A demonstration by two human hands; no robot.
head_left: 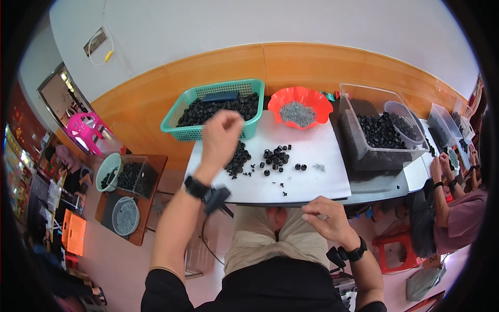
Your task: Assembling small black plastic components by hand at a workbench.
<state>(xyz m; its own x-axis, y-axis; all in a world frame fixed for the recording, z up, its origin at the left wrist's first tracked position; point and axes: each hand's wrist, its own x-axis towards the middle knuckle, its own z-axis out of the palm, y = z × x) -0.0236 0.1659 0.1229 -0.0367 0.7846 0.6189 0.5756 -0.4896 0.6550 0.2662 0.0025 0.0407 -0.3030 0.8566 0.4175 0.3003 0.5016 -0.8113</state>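
My left hand (222, 136) is raised in front of the green basket (251, 129), its fingers curled together. Whether anything small is between them I cannot make out. The basket holds many small black plastic parts (195, 113) and a dark blue block (220, 96). My right hand (328, 217) is just off the table's front edge, thumb and fingertips pinched together; anything they hold is too small to tell. Between the hands, on a white board (322, 179), lie a pile of black parts (237, 162), a group of black caps (277, 157) and a small heap of clear pieces (319, 168).
A red scalloped bowl (321, 105) of grey pieces stands at the board's back. To its right is a clear bin (384, 156) of black parts. At left, a side table (149, 195) bears tubs. A co-worker's arm (441, 203) shows at right, near a red stool (395, 247).
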